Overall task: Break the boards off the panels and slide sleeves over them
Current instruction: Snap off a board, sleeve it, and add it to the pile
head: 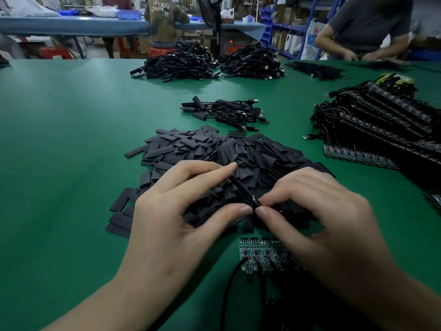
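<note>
The black sleeve (241, 189) is over the near edge of the sleeve pile (214, 149); the left hand (181, 211) pinches it, the right hand (317, 216) pinches the board (255, 201) at its mouth. If the board goes in tilted, it may jam.

A green-covered table (59, 139) is spread across the near and middle ground. Beyond its far edge, a long bench covered in blue (71, 23) is set across the left, with blue bins (128, 14) laid on it. A person in a printed top (164, 20) is seated there on a red stool (162, 50), back turned. A fan stand (217, 32) is placed at far centre. Blue racking (307, 20) loaded with cartons is seen at far right, where a person in a grey shirt (367, 22) is bent over the green table.
</note>
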The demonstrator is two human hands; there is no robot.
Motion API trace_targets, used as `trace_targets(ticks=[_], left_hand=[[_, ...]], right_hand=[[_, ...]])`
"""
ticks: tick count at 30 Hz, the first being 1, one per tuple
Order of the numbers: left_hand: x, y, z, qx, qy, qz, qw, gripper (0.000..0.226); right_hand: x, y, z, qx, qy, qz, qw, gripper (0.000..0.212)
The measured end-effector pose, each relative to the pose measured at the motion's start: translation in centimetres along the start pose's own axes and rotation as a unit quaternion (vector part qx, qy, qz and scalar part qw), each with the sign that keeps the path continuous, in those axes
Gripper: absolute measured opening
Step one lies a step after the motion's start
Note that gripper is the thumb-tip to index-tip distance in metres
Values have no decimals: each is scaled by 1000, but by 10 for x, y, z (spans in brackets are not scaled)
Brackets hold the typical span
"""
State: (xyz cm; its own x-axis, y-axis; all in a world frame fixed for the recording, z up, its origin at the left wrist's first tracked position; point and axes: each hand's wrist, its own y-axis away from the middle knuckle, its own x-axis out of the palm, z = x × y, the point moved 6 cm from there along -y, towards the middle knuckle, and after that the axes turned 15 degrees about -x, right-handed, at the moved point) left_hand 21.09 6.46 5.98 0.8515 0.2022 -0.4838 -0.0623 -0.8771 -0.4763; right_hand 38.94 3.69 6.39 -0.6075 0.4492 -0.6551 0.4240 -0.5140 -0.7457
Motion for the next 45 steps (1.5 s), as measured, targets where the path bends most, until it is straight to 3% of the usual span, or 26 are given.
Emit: trace_targets(ticks=[9,17,24,29,32,35,39,42,45], left_hand=[[0,-1,4,1,15,19,1000,57],[-3,2,-5,66,-31,-8,997,47],[-3,2,-7,73,-29,-13,997,45],[-8,-3,3,16,32,-30,999,46],[-8,-5,8,-5,59,-27,998,49],[-3,-6,11,-19,53,-8,998,57],[0,-8,18,-60,-35,16,997,67],[9,-5,11,-38,-146,78,985,46],[22,4,4,-23,-212,173,961,56]], right_hand=[[4,0,9,-75,52,18,996,5],[11,3,1,13,-55,45,997,14],[9,2,3,24,-60,40,997,12],[9,5,-6,83,-61,73,992,44],[14,9,-10,90,-17,119,989,32],[12,8,-12,100,-26,103,989,23],[-12,-8,-36,155,-11,52,987,18],[-18,-44,-69,159,44,95,982,14],[-2,-92,-105,118,112,138,977,16]])
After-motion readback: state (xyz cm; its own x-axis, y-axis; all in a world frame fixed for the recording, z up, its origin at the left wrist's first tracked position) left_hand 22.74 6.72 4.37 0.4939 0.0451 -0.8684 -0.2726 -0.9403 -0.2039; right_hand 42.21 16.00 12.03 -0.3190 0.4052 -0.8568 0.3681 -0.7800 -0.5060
